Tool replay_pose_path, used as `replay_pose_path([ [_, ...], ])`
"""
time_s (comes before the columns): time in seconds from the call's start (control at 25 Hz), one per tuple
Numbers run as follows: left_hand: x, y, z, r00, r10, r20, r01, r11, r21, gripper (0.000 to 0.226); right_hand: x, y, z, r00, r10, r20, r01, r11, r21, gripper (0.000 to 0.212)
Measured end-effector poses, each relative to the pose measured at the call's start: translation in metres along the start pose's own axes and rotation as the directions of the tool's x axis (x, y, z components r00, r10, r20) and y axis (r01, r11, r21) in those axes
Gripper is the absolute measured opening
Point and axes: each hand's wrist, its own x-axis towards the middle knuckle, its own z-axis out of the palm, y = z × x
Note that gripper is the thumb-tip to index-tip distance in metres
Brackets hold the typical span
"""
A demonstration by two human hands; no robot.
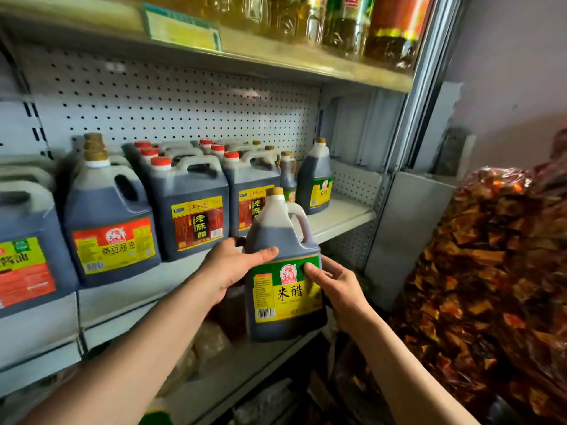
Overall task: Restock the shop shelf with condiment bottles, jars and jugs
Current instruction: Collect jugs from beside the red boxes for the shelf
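Left hand (233, 265) and right hand (334, 283) grip the vinegar jug (283, 271).

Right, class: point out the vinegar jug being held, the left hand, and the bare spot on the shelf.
vinegar jug (287, 297): head view, front label.
left hand (233, 268): head view, back of hand.
shelf (343, 214): head view, bare right end.
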Motion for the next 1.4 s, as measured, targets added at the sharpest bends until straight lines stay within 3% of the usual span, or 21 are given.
replay_pose_path([
  [0.12,0.039,0.017,0.023,0.998,0.058,-0.019,-0.056,0.995,0.084,0.085,0.04,-0.003,-0.03,1.0,-0.02,0.006,0.02,1.0,0.005,0.044],
  [0.28,0.107,0.056,0.066,0.994,0.099,-0.053,-0.094,0.991,0.097,0.072,0.119,-0.013,-0.084,0.998,-0.045,0.034,0.045,0.999,0.002,0.045],
  [0.44,0.177,0.087,0.114,0.98,0.16,-0.122,-0.145,0.981,0.127,0.111,0.199,-0.021,-0.144,0.993,-0.081,0.083,0.079,0.997,0.024,0.05],
  [0.52,0.219,0.101,0.145,0.971,0.161,-0.177,-0.133,0.978,0.162,0.116,0.249,-0.022,-0.181,0.986,-0.093,0.14,0.088,0.995,0.044,0.06],
  [0.68,0.265,0.106,0.182,0.943,0.214,-0.256,-0.137,0.947,0.289,0.097,0.303,-0.012,-0.213,0.976,-0.08,0.205,0.059,0.992,0.107,0.071],
  [0.92,0.308,0.107,0.201,0.894,0.258,-0.366,-0.074,0.891,0.447,0.093,0.369,0.007,-0.233,0.944,-0.021,0.329,-0.027,0.99,0.141,0.081],
  [1.12,0.313,0.108,0.199,0.889,0.267,-0.372,-0.07,0.882,0.465,0.093,0.392,0.014,-0.241,0.888,0.02,0.46,-0.108,0.98,0.166,0.096],
  [1.4,0.322,0.111,0.196,0.893,0.267,-0.363,-0.071,0.879,0.472,0.086,0.412,0.015,-0.242,0.87,0.063,0.49,-0.127,0.987,0.099,0.105],
])
